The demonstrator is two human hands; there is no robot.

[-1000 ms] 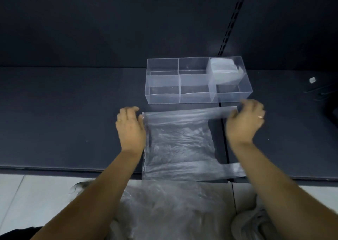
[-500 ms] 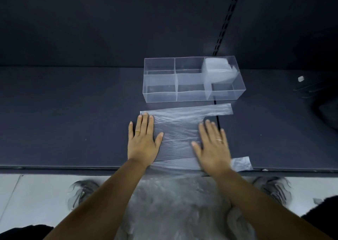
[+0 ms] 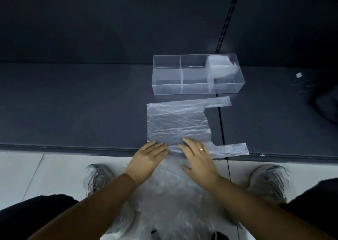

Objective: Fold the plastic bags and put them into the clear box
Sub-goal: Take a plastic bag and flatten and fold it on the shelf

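Note:
A clear plastic bag lies flat on the dark shelf, its two handle strips pointing right. Behind it stands the clear box with several compartments; a folded bag fills the far right one. My left hand and my right hand rest flat, fingers spread, on the bag's near edge at the shelf's front lip. Neither hand grips anything.
A heap of loose plastic bags hangs below the shelf edge between my arms. Two grey shoes stand on the pale floor. A small white scrap and a dark object lie at the far right.
My hands let go of the bag's far corners, pressed flat on its middle, then slid back toward me to its near edge. The bag now lies smoothed out.

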